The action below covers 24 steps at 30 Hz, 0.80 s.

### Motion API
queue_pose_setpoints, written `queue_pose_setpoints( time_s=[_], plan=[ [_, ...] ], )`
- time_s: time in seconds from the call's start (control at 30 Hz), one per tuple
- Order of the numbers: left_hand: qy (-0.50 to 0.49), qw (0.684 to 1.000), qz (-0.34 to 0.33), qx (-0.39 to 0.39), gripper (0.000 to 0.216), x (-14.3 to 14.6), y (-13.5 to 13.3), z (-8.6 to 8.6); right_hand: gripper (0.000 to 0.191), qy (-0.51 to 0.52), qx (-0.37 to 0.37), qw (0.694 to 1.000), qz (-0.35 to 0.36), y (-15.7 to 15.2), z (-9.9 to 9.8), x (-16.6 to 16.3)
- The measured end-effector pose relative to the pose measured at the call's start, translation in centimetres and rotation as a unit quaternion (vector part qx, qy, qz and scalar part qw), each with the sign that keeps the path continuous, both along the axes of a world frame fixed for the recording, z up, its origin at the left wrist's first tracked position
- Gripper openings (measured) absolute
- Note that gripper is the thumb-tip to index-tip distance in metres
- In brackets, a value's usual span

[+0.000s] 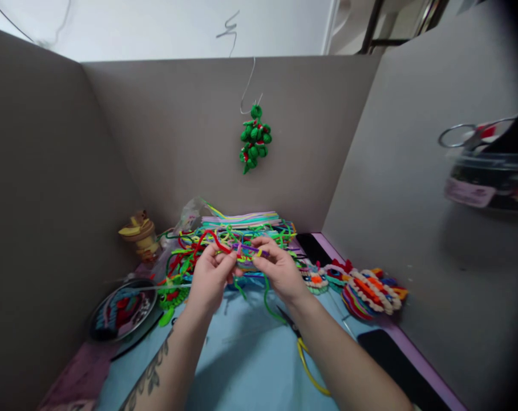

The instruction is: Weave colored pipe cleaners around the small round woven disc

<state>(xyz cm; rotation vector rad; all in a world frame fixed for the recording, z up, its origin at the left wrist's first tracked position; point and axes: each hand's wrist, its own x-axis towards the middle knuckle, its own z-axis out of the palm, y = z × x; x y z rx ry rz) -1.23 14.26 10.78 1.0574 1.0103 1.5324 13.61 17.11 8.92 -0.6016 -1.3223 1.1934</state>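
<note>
Both hands are raised together over the far side of the work surface. My left hand (218, 266) is closed, thumb against fingers, on a red pipe cleaner (208, 233) that arches up and to the left. My right hand (276, 265) pinches a purple pipe cleaner (249, 249), with a bit of yellow at its fingertips. Between the hands is a small multicoloured piece, partly hidden by the fingers. A green strand (266, 297) hangs below my right hand. Near my right forearm lie scissors (304, 354) with yellow handles.
Behind the hands lie a tangle of coloured pipe cleaners (284, 233) and a straight bundle (246, 220). Finished colourful pieces (372, 294) sit right; a round dish (122, 308) stands left. A green ornament (255, 140) hangs on the back panel. Grey panels enclose three sides.
</note>
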Motion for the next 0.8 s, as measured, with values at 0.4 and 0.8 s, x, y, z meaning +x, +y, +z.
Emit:
queue_pose_setpoints(
  time_s=[0.4, 0.8],
  plan=[
    [0.111, 0.992, -0.032, 0.047, 0.026, -0.9, -0.3, 0.8, 0.02, -0.09, 0.031, 0.994, -0.05, 0.7, 0.3, 1.0],
    [0.171, 0.977, -0.097, 0.078, 0.01, -1.4, -0.4, -0.1, 0.019, -0.168, 0.058, 0.984, -0.024, 0.0, 1.3, 1.3]
  ],
)
